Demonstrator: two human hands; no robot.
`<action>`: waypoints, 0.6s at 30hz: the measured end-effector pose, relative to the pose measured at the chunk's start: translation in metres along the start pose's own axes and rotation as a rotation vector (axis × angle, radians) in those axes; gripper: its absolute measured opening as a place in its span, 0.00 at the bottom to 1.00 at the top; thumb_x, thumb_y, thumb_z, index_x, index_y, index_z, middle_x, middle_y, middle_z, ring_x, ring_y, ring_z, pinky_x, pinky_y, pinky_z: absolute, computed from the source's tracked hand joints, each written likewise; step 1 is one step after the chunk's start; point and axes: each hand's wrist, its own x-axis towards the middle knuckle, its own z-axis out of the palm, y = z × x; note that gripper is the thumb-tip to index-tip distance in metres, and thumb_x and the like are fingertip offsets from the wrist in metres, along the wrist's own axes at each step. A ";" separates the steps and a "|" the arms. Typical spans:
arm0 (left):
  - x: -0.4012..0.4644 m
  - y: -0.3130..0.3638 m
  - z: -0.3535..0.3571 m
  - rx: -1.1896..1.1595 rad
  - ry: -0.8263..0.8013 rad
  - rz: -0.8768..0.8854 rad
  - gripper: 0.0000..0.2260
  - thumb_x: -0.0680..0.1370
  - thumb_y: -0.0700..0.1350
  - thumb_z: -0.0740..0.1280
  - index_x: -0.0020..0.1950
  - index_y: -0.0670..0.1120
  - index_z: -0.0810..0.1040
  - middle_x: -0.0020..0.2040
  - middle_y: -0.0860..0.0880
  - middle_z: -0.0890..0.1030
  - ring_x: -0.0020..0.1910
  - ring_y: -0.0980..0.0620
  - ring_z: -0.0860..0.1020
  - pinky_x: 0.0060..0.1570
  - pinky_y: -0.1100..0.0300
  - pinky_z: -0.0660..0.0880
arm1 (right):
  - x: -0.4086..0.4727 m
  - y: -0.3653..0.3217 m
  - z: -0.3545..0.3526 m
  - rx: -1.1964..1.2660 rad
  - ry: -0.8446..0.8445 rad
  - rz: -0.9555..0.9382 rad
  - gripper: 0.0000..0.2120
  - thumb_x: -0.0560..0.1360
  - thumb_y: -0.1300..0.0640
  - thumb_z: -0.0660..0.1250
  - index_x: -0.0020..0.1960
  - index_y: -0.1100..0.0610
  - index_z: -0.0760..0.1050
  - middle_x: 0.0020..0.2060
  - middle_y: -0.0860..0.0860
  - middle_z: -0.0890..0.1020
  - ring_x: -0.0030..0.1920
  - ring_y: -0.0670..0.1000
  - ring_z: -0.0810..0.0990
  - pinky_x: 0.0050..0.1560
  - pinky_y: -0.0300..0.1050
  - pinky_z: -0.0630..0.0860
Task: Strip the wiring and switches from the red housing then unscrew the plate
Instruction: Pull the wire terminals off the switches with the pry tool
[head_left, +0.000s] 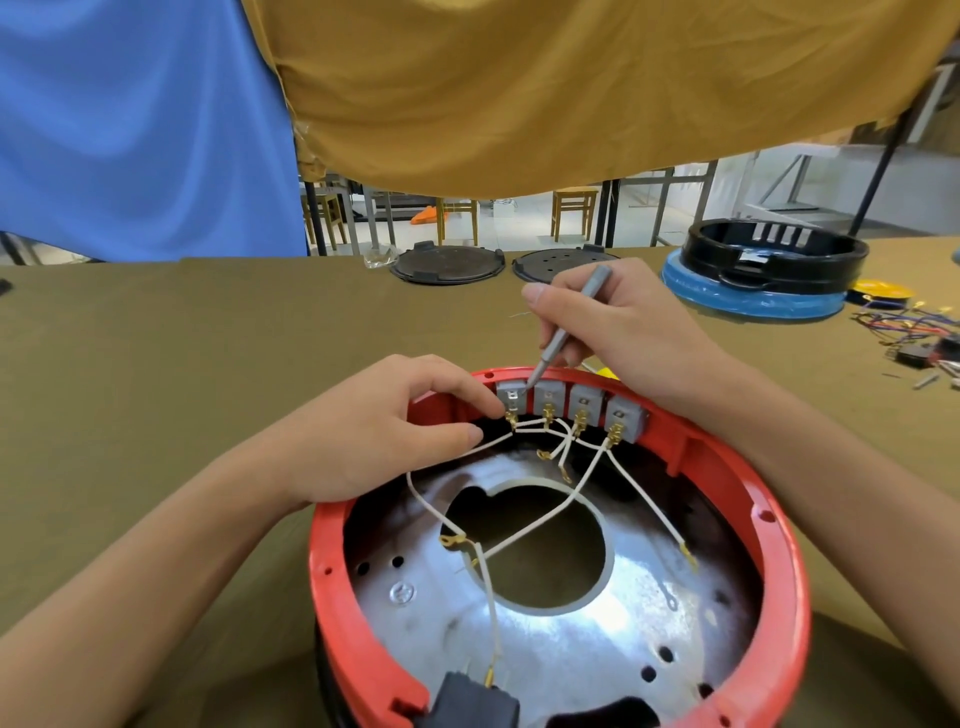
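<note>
Right hand (618, 332) grips a screwdriver (569, 325) at the switches (571, 408); left hand (374, 431) pinches a limp white wire (483, 447) inside the rigid red housing (779, 545); connectors likely fragile, best pulled at the terminals.

The left hand (384, 431) rests curled on the red housing (779, 545) rim, apparently pinching a wire, while the right hand (613, 332) beyond it grips a tool.

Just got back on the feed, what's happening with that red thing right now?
A person is stripping the red housing, which lies open on the table. The right hand holds a slim grey tool with its tip at the leftmost of four grey switches along the far rim. The left hand rests on the rim, its fingers at that switch's terminal. The white wires are partly loose, and the metal plate is still in place.
</note>
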 end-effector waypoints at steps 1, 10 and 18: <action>-0.001 0.000 0.000 0.003 0.003 0.000 0.10 0.78 0.45 0.72 0.54 0.59 0.83 0.56 0.63 0.80 0.57 0.62 0.78 0.64 0.56 0.73 | -0.001 -0.001 -0.001 -0.005 0.000 0.003 0.19 0.81 0.55 0.65 0.37 0.66 0.78 0.33 0.62 0.80 0.30 0.48 0.78 0.34 0.35 0.75; -0.004 0.005 -0.002 0.113 -0.042 -0.005 0.10 0.78 0.49 0.70 0.57 0.61 0.79 0.57 0.63 0.78 0.58 0.61 0.76 0.64 0.54 0.72 | -0.022 -0.007 -0.013 -0.123 0.034 -0.049 0.17 0.79 0.51 0.68 0.36 0.60 0.78 0.30 0.55 0.81 0.33 0.53 0.82 0.37 0.43 0.77; -0.012 0.014 -0.009 0.292 -0.020 0.086 0.07 0.74 0.59 0.67 0.50 0.61 0.78 0.54 0.61 0.75 0.52 0.60 0.77 0.56 0.61 0.72 | -0.031 -0.018 0.001 -0.315 -0.036 -0.189 0.15 0.78 0.49 0.67 0.36 0.54 0.77 0.28 0.49 0.77 0.29 0.49 0.74 0.29 0.36 0.67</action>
